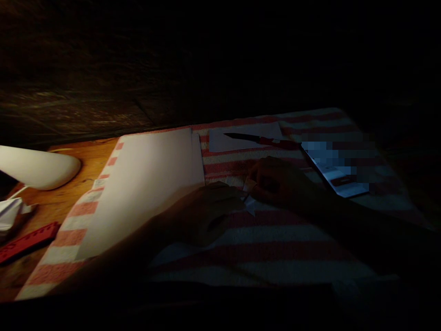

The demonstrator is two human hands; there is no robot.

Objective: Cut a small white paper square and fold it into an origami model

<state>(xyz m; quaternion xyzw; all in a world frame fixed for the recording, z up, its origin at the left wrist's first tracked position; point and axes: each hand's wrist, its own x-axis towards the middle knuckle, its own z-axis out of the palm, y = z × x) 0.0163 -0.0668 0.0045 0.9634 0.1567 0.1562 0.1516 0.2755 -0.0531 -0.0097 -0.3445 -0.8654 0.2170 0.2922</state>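
Observation:
The scene is very dark. My left hand (206,209) and my right hand (279,181) meet over a red-and-white striped cloth (262,243), both pinched on a small folded piece of white paper (248,195) between their fingertips. The fingers of both hands are curled close together around it. A large white sheet of paper (148,179) lies on the cloth just left of my left hand. Beyond my right hand a knife with a dark blade and red handle (265,139) rests on a smaller white sheet (241,138).
A phone with a lit screen (336,168) lies on the cloth at the right. A white lamp head (34,168) hangs over the wooden table (86,156) at the left, with a red ruler (27,241) and crumpled white paper (10,214) beneath it.

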